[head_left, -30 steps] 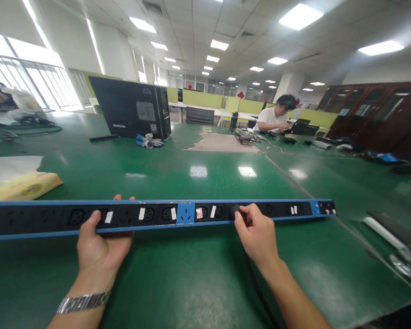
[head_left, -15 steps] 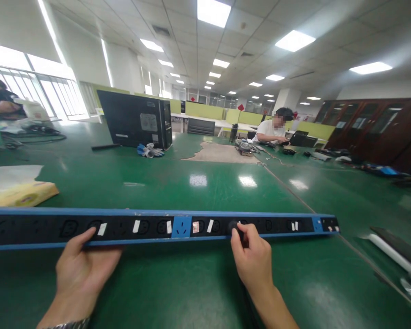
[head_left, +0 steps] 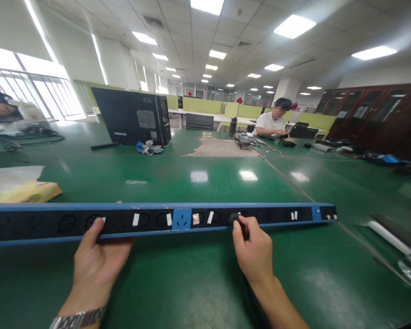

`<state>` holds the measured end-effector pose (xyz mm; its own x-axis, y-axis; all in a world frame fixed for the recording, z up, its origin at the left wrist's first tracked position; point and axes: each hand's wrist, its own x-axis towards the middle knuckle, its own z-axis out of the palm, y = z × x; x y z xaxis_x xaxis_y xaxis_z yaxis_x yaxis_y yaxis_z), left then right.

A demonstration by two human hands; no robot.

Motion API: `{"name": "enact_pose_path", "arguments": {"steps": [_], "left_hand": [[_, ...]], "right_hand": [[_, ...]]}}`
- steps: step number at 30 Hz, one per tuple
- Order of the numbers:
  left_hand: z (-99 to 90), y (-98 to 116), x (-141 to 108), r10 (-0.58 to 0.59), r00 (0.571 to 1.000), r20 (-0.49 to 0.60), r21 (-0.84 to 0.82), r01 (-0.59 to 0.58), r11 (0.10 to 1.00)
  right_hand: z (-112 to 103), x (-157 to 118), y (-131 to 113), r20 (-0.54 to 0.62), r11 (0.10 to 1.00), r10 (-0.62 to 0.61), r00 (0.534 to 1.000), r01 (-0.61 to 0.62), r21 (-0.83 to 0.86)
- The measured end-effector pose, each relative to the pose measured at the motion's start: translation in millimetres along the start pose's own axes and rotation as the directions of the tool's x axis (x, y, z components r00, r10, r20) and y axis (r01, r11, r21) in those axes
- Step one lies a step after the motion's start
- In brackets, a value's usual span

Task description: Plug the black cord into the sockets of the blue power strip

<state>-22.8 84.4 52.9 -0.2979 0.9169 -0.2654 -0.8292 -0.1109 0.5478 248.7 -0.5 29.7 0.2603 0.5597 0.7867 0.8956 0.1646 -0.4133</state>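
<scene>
A long power strip (head_left: 128, 222), black-faced with blue edges and blue socket sections, runs across the view above the green table. My left hand (head_left: 97, 258) grips its lower edge, thumb on the black face and fingers behind it. White paper bits are stuck along the sockets. My right hand (head_left: 255, 249) is closed around a black plug (head_left: 235, 220) against the strip's face, right of the middle blue socket. Whether the plug's pins are fully in the socket is hidden. A dark cable hangs down behind my right forearm.
Past the strip stands a black computer case (head_left: 130, 116) with blue-grey gloves (head_left: 149, 147) beside it. A yellow tissue pack (head_left: 27, 192) lies at left. A co-worker (head_left: 272, 121) sits across the table (head_left: 178, 183) near scattered parts; another person (head_left: 0, 105) is at far left.
My left hand has shifted right along the strip, its thumb now over a white paper bit. My right hand stays at the plug. The strip sits slightly higher in view.
</scene>
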Motion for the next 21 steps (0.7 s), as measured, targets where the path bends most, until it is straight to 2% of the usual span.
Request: {"name": "enact_pose_path", "arguments": {"steps": [3,5,6,8,11,13,17,21], "left_hand": [[-3.5,-2,6,0.015,1.0,-0.01,0.0,-0.015,1.0],[-5.7,-1,10,0.001,1.0,-0.021,-0.001,-0.001,1.0],[-6.3,-1,11,-0.004,1.0,-0.027,-0.002,0.004,1.0],[-5.8,1,12,0.001,1.0,-0.024,-0.002,-0.001,1.0],[-1.5,3,7,0.046,0.999,-0.021,-0.003,-0.046,0.999],[1.9,4,3,0.059,0.998,-0.028,-0.001,-0.059,0.998],[3.3,5,-1,0.028,0.997,-0.077,0.067,-0.023,0.998],[0.5,4,3,-0.001,0.995,-0.1,0.113,0.012,0.994]], "right_hand": [[-38,10,8,-0.159,1.0,0.0,0.987,0.0,0.001],[-68,16,30,-0.259,0.994,0.041,0.965,-0.066,-0.09],[-80,17,46,-0.264,0.984,0.064,0.962,-0.104,-0.141],[-94,16,83,-0.19,0.962,0.094,0.977,-0.138,-0.235],[-90,7,131,-0.006,0.967,0.075,0.997,-0.074,-0.243],[-78,2,147,0.061,0.978,0.043,0.997,-0.03,-0.206],[-60,0,146,0.06,0.986,-0.005,0.998,0.015,-0.165],[-53,4,141,0.014,0.985,-0.005,1.0,0.008,-0.173]]}}
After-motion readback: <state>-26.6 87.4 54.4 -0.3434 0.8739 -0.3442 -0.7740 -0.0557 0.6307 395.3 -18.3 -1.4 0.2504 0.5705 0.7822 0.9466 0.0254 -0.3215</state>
